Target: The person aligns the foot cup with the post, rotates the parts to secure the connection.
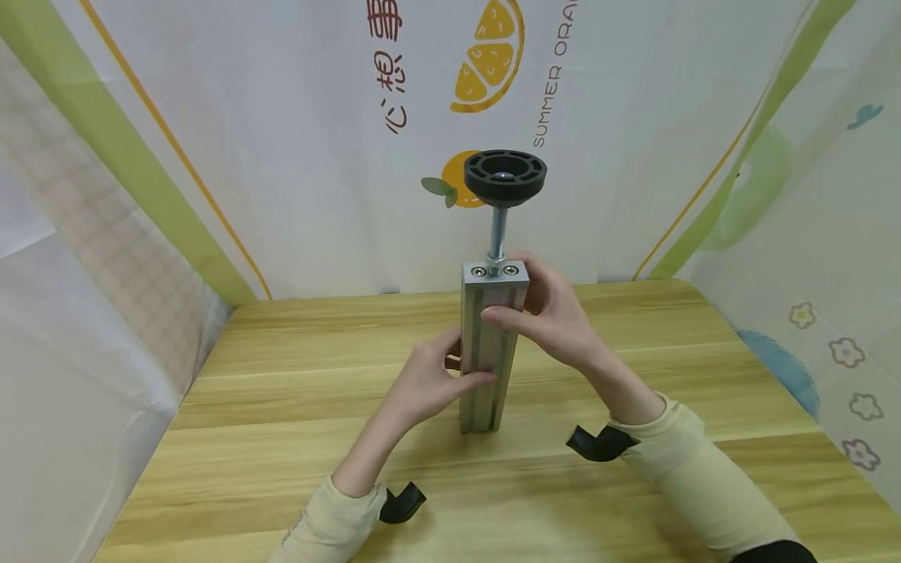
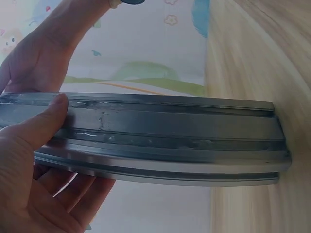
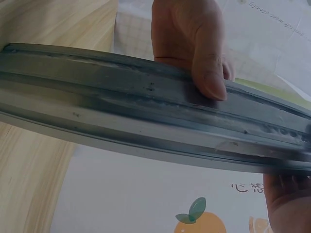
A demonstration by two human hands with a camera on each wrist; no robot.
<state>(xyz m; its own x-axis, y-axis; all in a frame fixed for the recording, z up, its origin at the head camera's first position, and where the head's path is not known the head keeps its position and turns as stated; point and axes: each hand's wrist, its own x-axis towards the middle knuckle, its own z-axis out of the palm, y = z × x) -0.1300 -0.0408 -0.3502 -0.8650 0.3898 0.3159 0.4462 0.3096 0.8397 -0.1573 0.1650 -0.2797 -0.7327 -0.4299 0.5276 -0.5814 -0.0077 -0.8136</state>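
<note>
Post (image 1: 486, 348) stands upright, left hand (image 1: 428, 385) clasping its middle, right hand (image 1: 561, 319) its upper end; even pressure should steady it.

a cloth-screened tabletop booth — wood-grain table (image 1: 281, 407), backdrop (image 1: 317, 172) printed with oranges, flower-dotted side sheet (image 1: 809, 266)

Sleeves (image 1: 711, 485) were pale cream, cuffs (image 1: 658, 414) wrinkled — a black angled piece (image 1: 601, 444) jutted beside each. Hands (image 1: 425, 385) were bare — black patch (image 1: 774, 552) low on right arm.
</note>
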